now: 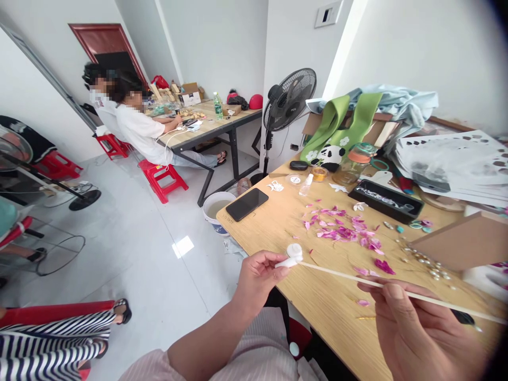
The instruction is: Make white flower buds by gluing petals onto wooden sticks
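Note:
My left hand [257,278] pinches a small white cap-like piece [292,255] at the near end of a long thin white stick [349,276]. My right hand [420,330] grips the same stick farther along, thumb on top; the stick runs on to the right edge of the view. Both hands hover over the front edge of a wooden table [317,301]. Just beyond the stick, several pink and purple petals [345,233] lie scattered on the tabletop.
A black phone [246,204], a black tray [387,200], a glass jar [353,164], small beads [424,262], a cardboard sheet [464,241] and piled papers share the table. A fan [288,100] stands behind it. Two people sit at a far table [206,129]. Striped legs lie lower left.

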### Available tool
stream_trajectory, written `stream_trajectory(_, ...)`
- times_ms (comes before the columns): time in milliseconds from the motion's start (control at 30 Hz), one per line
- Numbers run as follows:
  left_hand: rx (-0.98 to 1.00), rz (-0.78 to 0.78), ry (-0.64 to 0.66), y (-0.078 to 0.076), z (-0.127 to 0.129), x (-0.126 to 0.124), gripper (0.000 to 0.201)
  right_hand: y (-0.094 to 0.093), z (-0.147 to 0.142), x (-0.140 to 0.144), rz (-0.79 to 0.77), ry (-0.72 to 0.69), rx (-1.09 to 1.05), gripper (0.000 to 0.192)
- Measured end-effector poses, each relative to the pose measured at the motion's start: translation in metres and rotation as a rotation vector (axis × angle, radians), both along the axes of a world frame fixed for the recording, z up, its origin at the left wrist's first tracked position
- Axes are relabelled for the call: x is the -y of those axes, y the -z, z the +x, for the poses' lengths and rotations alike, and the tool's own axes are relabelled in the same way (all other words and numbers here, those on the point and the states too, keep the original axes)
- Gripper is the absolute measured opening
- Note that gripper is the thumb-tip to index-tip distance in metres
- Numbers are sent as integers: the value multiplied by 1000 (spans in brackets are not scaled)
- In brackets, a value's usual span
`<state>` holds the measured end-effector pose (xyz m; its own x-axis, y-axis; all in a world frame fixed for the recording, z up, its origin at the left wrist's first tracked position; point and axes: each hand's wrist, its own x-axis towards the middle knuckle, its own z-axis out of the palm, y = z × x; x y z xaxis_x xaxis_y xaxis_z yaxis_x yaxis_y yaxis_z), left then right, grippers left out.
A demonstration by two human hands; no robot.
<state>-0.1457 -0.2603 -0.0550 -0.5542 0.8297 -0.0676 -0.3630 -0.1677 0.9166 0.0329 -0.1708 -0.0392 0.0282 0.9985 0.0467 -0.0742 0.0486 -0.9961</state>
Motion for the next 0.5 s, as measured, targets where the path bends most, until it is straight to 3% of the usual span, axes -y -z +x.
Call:
stream_trajectory(167,34,-9,-5,-3,0,-1,23,0,0,-2,-82,5,-129,24)
stream_trajectory(500,34,23,8,-5,-1,-2,21,-2,-4,-3,-48,11,-205,21)
